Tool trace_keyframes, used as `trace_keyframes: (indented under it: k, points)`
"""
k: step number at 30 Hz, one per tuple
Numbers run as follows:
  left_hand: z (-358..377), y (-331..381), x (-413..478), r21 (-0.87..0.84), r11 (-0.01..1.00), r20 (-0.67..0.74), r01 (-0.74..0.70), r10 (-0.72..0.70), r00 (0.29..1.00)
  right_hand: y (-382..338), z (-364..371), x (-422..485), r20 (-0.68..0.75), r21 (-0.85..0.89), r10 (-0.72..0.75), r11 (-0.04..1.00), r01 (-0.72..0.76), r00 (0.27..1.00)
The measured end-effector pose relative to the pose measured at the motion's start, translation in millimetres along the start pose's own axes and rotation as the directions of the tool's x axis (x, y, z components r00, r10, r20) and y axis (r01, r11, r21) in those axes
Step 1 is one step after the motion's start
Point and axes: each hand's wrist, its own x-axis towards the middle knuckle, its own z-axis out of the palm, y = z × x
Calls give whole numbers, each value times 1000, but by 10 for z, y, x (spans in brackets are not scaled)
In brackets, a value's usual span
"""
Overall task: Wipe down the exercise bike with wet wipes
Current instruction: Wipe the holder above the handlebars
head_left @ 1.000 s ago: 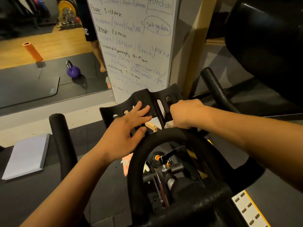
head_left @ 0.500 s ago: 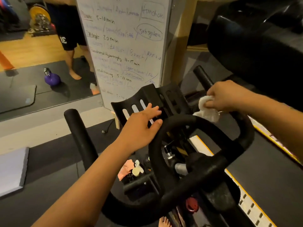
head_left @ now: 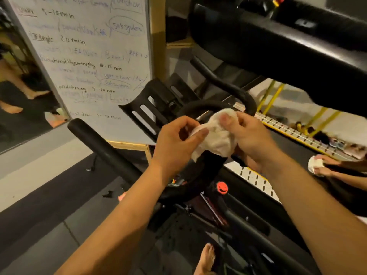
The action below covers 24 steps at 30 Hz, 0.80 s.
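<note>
A crumpled white wet wipe (head_left: 215,135) hangs between both hands above the middle of the black exercise bike handlebar (head_left: 103,147). My left hand (head_left: 174,143) pinches the wipe's left edge between thumb and fingers. My right hand (head_left: 250,135) grips its right side, thumb pressed on top. The handlebar's inner loop (head_left: 200,107) curves behind the wipe, and the slotted black tablet holder (head_left: 147,108) stands just beyond my left hand. A red knob (head_left: 221,187) shows below the hands on the bike frame.
A whiteboard (head_left: 89,56) with handwriting leans close ahead, a mirror (head_left: 17,92) to its left. A large black padded machine (head_left: 278,40) overhangs on the upper right. Another person's hand holds a white wipe (head_left: 315,163) at the right. My bare foot (head_left: 206,259) stands by the bike.
My left hand has left the tablet holder and taken hold of the wipe. My right hand has brought the wipe from the right handlebar to the centre.
</note>
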Motion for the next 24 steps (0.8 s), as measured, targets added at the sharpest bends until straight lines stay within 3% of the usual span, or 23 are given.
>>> trace_keyframes:
  k: [7,11,14,16,19,22,24]
  points:
    - [454,156,-346,-348,905,138,244,-208,968,260,-534,-723,-151,156,120,983,-96,981]
    - [766,103,-576,-307,904,255,297,-223,941,423,-866,-934,-81,365,173,922,-132,982]
    - [950,-37,-693,-295,889,323,349,-252,912,566,-1034,-1047,-70,399,205,903,-160,976]
    - [1068,-104,-800,-260,873,359,413,-309,881,704,-1126,-1090,-87,353,245,914,-200,965]
    - [1228,-160,-916,-297,743,381,600,-484,788,864,-1305,-1062,-161,77,264,964,-255,951]
    - [1325,-250,-941,-106,691,387,715,-634,670,899,-1415,-1046,4,90,255,963,-254,967]
    - [1364,-287,-962,1,692,407,722,-660,632,879,-1449,-1020,155,93,249,960,-265,956]
